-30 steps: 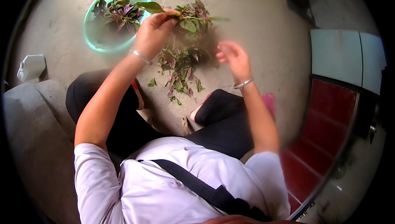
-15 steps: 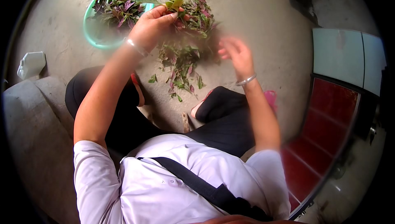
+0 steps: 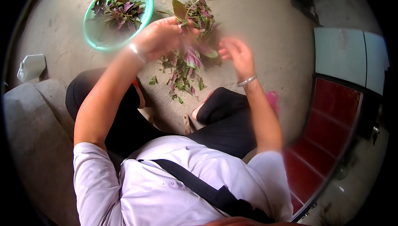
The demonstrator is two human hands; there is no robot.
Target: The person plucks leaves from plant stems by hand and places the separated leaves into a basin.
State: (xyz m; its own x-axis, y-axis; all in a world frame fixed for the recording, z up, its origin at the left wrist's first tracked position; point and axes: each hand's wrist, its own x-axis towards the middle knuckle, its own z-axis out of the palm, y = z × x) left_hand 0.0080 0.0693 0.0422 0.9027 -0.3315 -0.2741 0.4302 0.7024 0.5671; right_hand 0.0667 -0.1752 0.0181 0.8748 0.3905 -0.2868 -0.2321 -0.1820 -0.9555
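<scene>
My left hand (image 3: 159, 39) is closed around a leafy stem (image 3: 179, 9). Broad green leaves rise above its fingers, and a purple-and-green leaf hangs below them. A haze blurs part of this area. To the right, my right hand (image 3: 238, 56) hovers with loosely bent fingers, slightly apart, beside the leaves; I see nothing held in it. Beneath the hands, a heap of purple-green leaves (image 3: 182, 78) lies on the concrete floor, partly covered by my left hand. At the upper left, a mint-green basin (image 3: 89, 33) contains more purple-green leaves (image 3: 120, 12).
A white plastic container (image 3: 31, 67) stands on the floor at the left. Red tiles (image 3: 331, 114) and pale panels (image 3: 340, 53) line the right side. A pink item (image 3: 272, 100) lies beyond my right forearm. My bent legs (image 3: 224, 122) frame the near floor.
My left hand has moved slightly down and toward me with the stem. Its leaves have turned more upright, and a purple leaf now shows below. My right hand has barely moved.
</scene>
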